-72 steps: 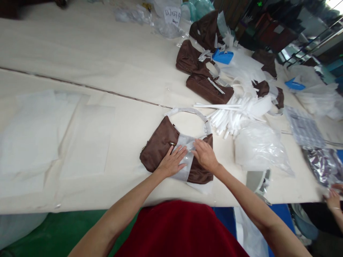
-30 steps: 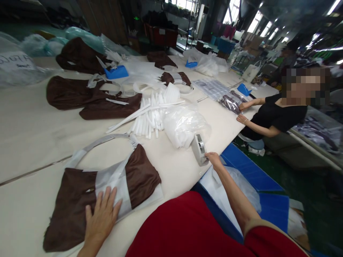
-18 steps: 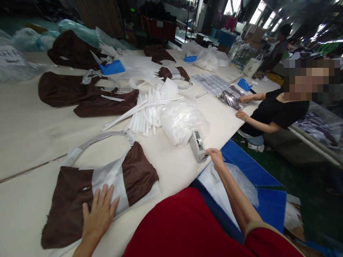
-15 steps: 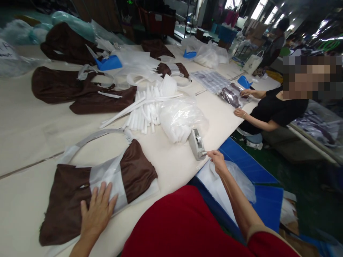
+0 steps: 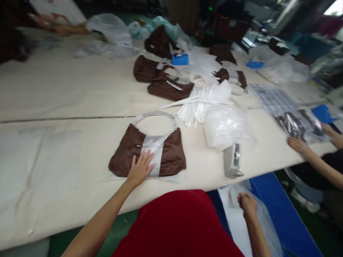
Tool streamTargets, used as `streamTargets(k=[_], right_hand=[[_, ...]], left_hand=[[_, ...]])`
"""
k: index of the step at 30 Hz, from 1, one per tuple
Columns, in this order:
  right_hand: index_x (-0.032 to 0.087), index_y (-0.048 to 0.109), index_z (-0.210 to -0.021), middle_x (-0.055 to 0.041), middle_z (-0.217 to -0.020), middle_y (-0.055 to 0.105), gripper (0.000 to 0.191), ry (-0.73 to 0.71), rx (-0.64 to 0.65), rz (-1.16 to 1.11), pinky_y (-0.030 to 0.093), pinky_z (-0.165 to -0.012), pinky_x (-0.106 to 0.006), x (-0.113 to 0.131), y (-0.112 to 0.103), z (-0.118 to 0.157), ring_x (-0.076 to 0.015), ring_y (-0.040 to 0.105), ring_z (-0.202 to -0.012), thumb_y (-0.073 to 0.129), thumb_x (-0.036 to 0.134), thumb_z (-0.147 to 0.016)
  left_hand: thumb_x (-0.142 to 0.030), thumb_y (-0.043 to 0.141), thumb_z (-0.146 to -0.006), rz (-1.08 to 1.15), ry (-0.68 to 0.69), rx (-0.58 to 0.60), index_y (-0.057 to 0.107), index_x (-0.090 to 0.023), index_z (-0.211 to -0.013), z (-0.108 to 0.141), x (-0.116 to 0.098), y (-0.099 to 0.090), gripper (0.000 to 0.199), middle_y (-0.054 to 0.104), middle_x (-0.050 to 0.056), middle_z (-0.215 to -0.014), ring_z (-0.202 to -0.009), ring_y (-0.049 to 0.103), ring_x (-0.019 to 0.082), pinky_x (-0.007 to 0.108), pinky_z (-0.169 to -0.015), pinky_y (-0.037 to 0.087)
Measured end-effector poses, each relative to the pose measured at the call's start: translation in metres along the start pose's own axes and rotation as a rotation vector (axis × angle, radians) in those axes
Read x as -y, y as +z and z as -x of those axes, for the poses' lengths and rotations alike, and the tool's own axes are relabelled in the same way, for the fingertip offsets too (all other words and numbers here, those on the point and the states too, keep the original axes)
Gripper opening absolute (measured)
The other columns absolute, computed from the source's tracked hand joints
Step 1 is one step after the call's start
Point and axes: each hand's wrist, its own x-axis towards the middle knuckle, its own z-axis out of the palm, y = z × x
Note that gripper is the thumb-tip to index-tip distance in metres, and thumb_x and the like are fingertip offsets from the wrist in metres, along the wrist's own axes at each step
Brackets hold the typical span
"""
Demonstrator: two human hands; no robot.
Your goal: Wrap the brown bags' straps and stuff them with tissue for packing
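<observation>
My left hand [image 5: 140,168] lies flat on a brown fabric handbag [image 5: 171,157], fingers apart, at the edge of a translucent white wrapping band [image 5: 154,151] around the bag's middle. A grey strap handle [image 5: 152,115] arches up from the bag toward the far side of the table. Below the table edge, my right hand [image 5: 248,206] is curled against a white plastic sheet [image 5: 235,221]. It is nearest to that sheet, and I cannot tell whether it grips it.
A grey tape dispenser [image 5: 232,160] stands near the table edge, beside a clear bag of white material [image 5: 226,127] and white foam strips [image 5: 198,109]. More brown bags [image 5: 160,80] lie beyond. A co-worker's hands [image 5: 297,144] rest by a plastic-wrapped package [image 5: 297,125] at right.
My view has swung back left. My right hand has moved from the tape dispenser down below the table edge to the white sheet. My left hand remains on the bag.
</observation>
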Motion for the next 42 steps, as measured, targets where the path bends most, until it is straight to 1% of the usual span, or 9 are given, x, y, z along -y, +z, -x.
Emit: streamTargets(k=[2, 5, 11, 14, 17, 21, 25, 33, 42], right_hand=[[0.031, 0.054, -0.054, -0.0035, -0.053, 0.054, 0.02, -0.097, 0.138, 0.032, 0.04, -0.047, -0.037, 0.003, -0.001, 0.0, -0.0213, 0.05, -0.046, 0.062, 0.05, -0.055], [0.029, 0.059, -0.062, -0.0012, -0.055, 0.053, 0.028, -0.373, 0.495, 0.141, 0.042, -0.052, -0.035, 0.051, 0.026, 0.016, -0.0201, 0.05, -0.05, 0.063, 0.057, -0.067], [0.02, 0.063, -0.075, -0.0002, -0.063, 0.061, 0.031, -0.786, 1.284, 0.411, 0.044, -0.065, -0.028, 0.188, 0.16, 0.1, -0.0155, 0.054, -0.063, 0.06, 0.05, -0.083], [0.018, 0.064, -0.077, 0.0015, -0.064, 0.062, 0.027, -0.873, 1.636, 0.598, 0.042, -0.063, -0.025, 0.222, 0.23, 0.131, -0.0126, 0.053, -0.06, 0.061, 0.044, -0.083], [0.017, 0.062, -0.074, 0.0047, -0.058, 0.058, 0.016, -0.959, 1.801, 0.866, 0.039, -0.059, -0.022, 0.24, 0.288, 0.15, -0.0105, 0.049, -0.056, 0.059, 0.031, -0.082], [0.018, 0.064, -0.069, 0.0063, -0.054, 0.056, 0.014, -1.278, 1.619, 1.326, 0.036, -0.057, -0.021, 0.254, 0.339, 0.164, -0.0095, 0.047, -0.053, 0.054, 0.015, -0.078], [0.02, 0.07, -0.075, 0.0023, -0.062, 0.065, 0.018, -1.469, 1.345, 1.571, 0.039, -0.06, -0.022, 0.257, 0.362, 0.172, -0.013, 0.058, -0.062, 0.055, 0.011, -0.079], [0.017, 0.074, -0.092, -0.0132, -0.103, 0.074, 0.017, -1.651, 1.123, 1.722, 0.048, -0.079, -0.029, 0.249, 0.375, 0.174, -0.0262, 0.068, -0.101, 0.059, 0.022, -0.088], [0.013, 0.07, -0.109, -0.0194, -0.107, 0.072, 0.029, -1.684, 0.874, 1.582, 0.05, -0.086, -0.035, 0.251, 0.384, 0.176, -0.0295, 0.068, -0.103, 0.068, 0.029, -0.085]], left_hand=[[-0.041, 0.031, -0.098, 0.002, 0.008, -0.004, 0.042, -0.02, -0.147, 0.001, 0.001, 0.002, 0.054, 0.038, 0.012, -0.155, -0.146, 0.029, 0.03, 0.062, -0.116, 0.019], [-0.042, 0.034, -0.099, 0.012, 0.004, -0.016, 0.039, -0.023, -0.149, 0.004, 0.0, 0.003, 0.054, 0.038, 0.01, -0.156, -0.147, 0.027, 0.029, 0.061, -0.117, 0.02], [-0.047, 0.035, -0.099, 0.058, 0.002, -0.052, 0.038, -0.024, -0.149, 0.009, -0.004, 0.007, 0.055, 0.037, 0.009, -0.156, -0.147, 0.027, 0.027, 0.059, -0.118, 0.017], [-0.048, 0.036, -0.099, 0.074, -0.005, -0.086, 0.038, -0.025, -0.149, 0.009, -0.004, 0.009, 0.054, 0.035, 0.011, -0.157, -0.147, 0.027, 0.026, 0.058, -0.119, 0.016], [-0.049, 0.037, -0.099, 0.096, -0.012, -0.122, 0.038, -0.027, -0.149, 0.01, -0.005, 0.009, 0.055, 0.034, 0.012, -0.158, -0.148, 0.026, 0.026, 0.056, -0.119, 0.016], [-0.052, 0.039, -0.098, 0.124, -0.02, -0.14, 0.04, -0.027, -0.148, 0.01, -0.007, 0.01, 0.056, 0.033, 0.014, -0.158, -0.148, 0.027, 0.025, 0.055, -0.119, 0.017], [-0.053, 0.04, -0.097, 0.123, -0.024, -0.165, 0.042, -0.027, -0.147, 0.012, -0.007, 0.014, 0.056, 0.029, 0.014, -0.16, -0.148, 0.026, 0.025, 0.053, -0.119, 0.016], [-0.054, 0.039, -0.097, 0.13, -0.018, -0.199, 0.042, -0.027, -0.147, 0.014, -0.007, 0.02, 0.056, 0.033, 0.011, -0.159, -0.147, 0.027, 0.025, 0.053, -0.12, 0.011], [-0.053, 0.039, -0.097, 0.125, -0.004, -0.159, 0.044, -0.027, -0.146, 0.015, -0.005, 0.018, 0.055, 0.044, 0.007, -0.153, -0.145, 0.031, 0.026, 0.053, -0.121, 0.01]])
